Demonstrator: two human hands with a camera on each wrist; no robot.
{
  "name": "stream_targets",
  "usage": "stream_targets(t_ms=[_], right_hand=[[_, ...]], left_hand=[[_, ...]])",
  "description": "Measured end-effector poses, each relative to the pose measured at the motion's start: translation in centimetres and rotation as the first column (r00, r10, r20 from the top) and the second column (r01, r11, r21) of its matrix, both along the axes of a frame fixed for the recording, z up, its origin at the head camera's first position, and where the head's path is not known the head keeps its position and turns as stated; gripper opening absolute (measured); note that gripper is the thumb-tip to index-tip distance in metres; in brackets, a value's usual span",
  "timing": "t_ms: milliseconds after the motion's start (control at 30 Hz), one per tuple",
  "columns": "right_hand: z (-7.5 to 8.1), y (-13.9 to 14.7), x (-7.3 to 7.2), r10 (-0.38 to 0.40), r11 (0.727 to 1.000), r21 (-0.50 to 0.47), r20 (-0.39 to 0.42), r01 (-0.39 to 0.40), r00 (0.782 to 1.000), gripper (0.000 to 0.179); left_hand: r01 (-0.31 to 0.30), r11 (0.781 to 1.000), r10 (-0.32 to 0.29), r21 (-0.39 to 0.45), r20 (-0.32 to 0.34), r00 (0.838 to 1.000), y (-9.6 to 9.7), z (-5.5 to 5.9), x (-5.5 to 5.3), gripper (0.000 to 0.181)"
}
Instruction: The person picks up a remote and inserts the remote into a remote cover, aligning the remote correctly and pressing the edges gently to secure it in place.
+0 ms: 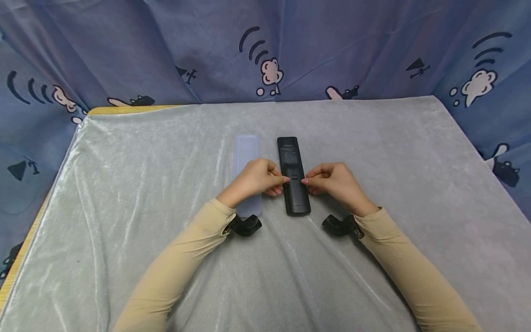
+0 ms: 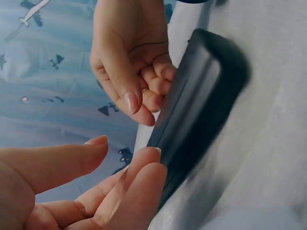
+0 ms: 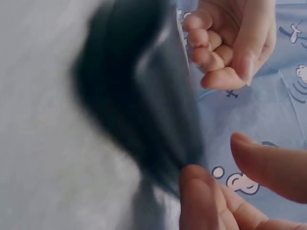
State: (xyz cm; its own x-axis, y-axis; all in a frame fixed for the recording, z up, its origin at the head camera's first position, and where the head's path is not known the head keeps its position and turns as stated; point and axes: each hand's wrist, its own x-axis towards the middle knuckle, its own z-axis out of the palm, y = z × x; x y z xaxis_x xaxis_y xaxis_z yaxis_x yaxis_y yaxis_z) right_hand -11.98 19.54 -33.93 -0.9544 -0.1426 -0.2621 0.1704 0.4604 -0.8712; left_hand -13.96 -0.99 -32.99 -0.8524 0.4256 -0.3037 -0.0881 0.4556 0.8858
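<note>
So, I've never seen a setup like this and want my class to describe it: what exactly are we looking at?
No robot here: these are a person's bare left hand and right hand. The wide picture comes from a camera on the head, looking down; the two close-ups come from cameras on each wrist, probably the black devices by the cuffs. On the grey cloth lie a black remote control, back side up, and a pale strip, partly hidden by the left hand. Neither hand seems to grip anything: fingertips are at the remote's two long sides, thumbs apart from the fingers.
</note>
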Motion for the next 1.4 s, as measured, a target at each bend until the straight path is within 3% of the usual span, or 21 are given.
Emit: stream_targets(t_ms=[300, 567, 800, 1033, 1400], right_hand=[[1.2, -1.9, -0.2, 0.055, 0.996, -0.068, -0.002, -0.055, 0.999, 0.025], [0.9, -5.0, -0.5, 0.139, 0.985, -0.108, 0.024, -0.135, 0.99, 0.02], [0.4, -7.2, -0.7, 0.165, 0.979, -0.126, 0.024, -0.161, 0.986, 0.017], [0.3, -8.1, -0.7, 0.177, 0.982, -0.066, 0.027, -0.175, 0.984, 0.014], [0.3, -8.6, -0.4, 0.198, 0.98, 0.007, 0.046, -0.198, 0.979, 0.013]], left_hand=[[-0.041, 0.999, 0.041, -0.002, 0.007, 0.999, -3.6, 0.8, -0.1, 0.016], [-0.09, 0.995, 0.09, -0.052, -0.003, 0.996, -7.2, 0.7, 0.1, 0.013], [-0.074, 0.982, 0.068, -0.172, -0.041, 0.997, -9.0, 0.6, -0.2, 0.014], [-0.03, 0.964, 0.029, -0.263, -0.007, 1.0, -9.6, 0.3, -0.4, 0.016], [-0.007, 0.977, 0.019, -0.212, 0.054, 0.998, -9.2, -0.1, -0.3, 0.014]])
